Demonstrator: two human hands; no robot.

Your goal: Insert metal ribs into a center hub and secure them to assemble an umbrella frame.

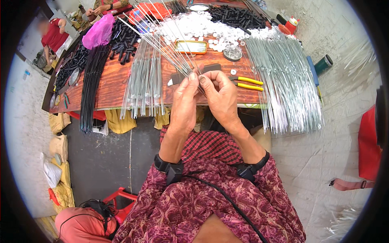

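Both my hands meet over the table's near edge, around one bunch of thin metal rods [172, 56] that fans out up and to the left. My left hand [186, 99] is closed on the bunch, thumb up. Beside it my right hand [220, 95] pinches the rods near their lower part, thumb against fingers; the fingertips are partly hidden. Just right of my right hand lie pliers with yellow handles [249, 82]. A bundle of silvery rods [145, 77] rests on the table to the left, and a much larger bundle [283, 85] to the right.
The wooden table [115, 83] carries black rods [94, 87], black tubular pieces [123, 40], a heap of white plastic pieces [190, 26], a yellow-rimmed tray [191, 47] and a round tin [232, 53]. Rod ends overhang the front edge. A dark green cylinder [323, 65] stands right. Other people sit far left.
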